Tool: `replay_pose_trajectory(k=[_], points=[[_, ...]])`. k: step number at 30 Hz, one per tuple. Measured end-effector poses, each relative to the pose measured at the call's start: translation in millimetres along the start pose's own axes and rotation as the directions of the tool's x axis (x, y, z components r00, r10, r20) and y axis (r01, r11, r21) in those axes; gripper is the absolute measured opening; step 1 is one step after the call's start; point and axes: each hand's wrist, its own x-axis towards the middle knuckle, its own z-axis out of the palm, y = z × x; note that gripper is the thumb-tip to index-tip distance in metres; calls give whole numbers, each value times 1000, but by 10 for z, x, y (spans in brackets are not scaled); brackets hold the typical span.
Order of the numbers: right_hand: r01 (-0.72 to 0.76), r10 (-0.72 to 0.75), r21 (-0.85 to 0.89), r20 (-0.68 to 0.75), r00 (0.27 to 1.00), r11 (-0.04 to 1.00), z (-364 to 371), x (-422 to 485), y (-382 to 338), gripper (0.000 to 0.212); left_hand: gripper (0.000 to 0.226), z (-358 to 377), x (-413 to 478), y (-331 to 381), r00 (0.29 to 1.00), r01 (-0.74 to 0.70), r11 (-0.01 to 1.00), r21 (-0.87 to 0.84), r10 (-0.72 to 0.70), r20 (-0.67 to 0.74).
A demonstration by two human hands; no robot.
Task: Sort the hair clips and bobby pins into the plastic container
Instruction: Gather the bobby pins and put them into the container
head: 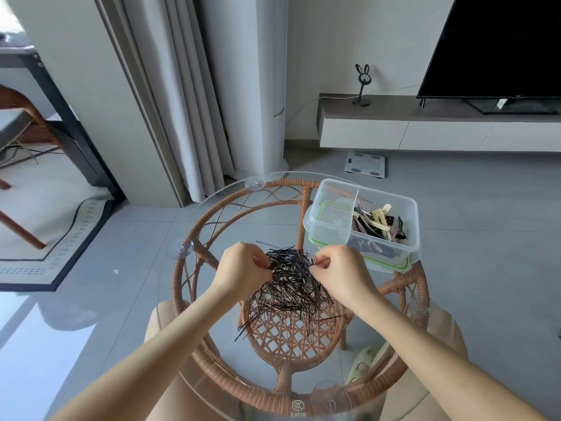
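Left hand (243, 268) and right hand (343, 273) pinch bobby pins (291, 288); hair clips (379, 223) occupy the right half of the plastic container (391, 194).

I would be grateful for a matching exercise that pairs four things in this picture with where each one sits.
Things:
1. bobby pins
2. hair clips
3. lid
4. scale

Places:
A. under the container
B. on the floor
C. heaped on the glass table
D. in the container's right compartment

Pairs: 1-C, 2-D, 3-A, 4-B
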Motion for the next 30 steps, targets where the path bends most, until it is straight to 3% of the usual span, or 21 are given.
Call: replay_pose_trajectory(k=[8, 15, 19, 23, 30], points=[[3, 0, 178, -22, 1000, 984, -526, 84, -143, 6, 7, -408, 48, 240, 999, -30, 999, -32, 29, -13], [-122, 161, 373, -76, 984, 920, -835, 595, -161, 9, 10, -633, 189, 433, 997, -43, 995, -85, 38, -69], [-229, 270, 301, -103, 957, 926, -838, 1073, -120, 4, 10, -680, 283, 531, 996, -44, 992, -116, 34, -84], [-343, 356, 111, -127, 926, 933, -550, 1533, 38, 5, 8, -659, 385, 591, 995, -65, 987, -144, 54, -80], [-377, 381, -84, 34, 924, 922, -18, 1758, 313, 8, 10, -511, 615, 694, 998, -39, 980, -197, 31, -47]])
